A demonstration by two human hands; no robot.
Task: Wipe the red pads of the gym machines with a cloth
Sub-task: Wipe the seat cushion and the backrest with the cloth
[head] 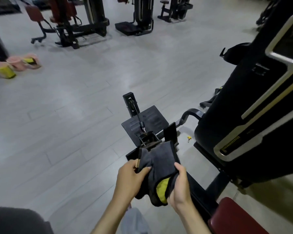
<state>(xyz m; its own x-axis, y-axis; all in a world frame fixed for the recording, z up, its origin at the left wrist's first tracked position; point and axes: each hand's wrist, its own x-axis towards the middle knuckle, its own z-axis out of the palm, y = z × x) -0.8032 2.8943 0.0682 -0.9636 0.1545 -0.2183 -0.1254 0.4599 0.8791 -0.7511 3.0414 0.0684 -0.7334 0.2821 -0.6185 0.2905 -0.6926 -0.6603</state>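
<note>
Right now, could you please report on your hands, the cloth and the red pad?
Left hand and right hand grip the grey cloth. Red pad lower right, untouched. Nothing blocking it.

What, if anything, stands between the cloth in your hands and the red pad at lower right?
Nothing visible blocks the way. Both the left hand and right hand grip the cloth; only the machine's black frame rail runs between it and the red pad.

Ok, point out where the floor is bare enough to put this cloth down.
The cloth fits on the broad floor left of the footplate, bare up to the pink buckets. The red pad at lower right is bare too. It is crowded between footplate and the black weight tower, where frame bars run.
</note>
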